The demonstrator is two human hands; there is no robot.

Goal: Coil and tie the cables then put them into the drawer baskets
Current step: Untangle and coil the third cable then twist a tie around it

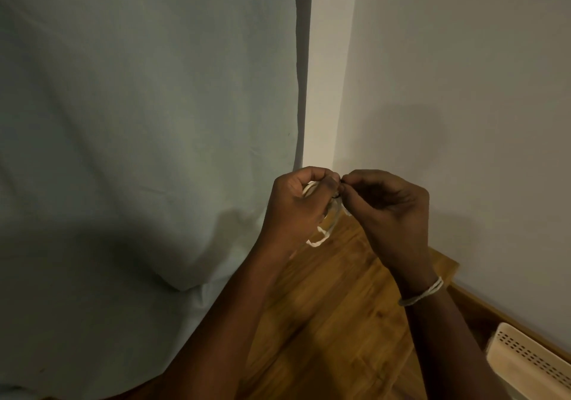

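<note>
Both hands are raised together in the middle of the scene, above a wooden floor [336, 313]; the left hand [296, 205] has its fingers curled round a coiled white cable [318, 236], its grip closed on the bundle, with loops of the cable showing above the knuckles and hanging out below the palm; the right hand [386, 208] meets it fingertip to fingertip, its thumb and forefinger pinching a small dark tie [338, 188] at the top of the coil, though the tie is too small to make out clearly; a pale band [421, 294] circles the right wrist; to the left hangs a large light-coloured cloth [139, 152], its lower edge resting on the floor; a plain wall [479, 91] fills the right side; at the near right corner stands a cream perforated basket [531, 365], well apart from the hands and the cable.
</note>
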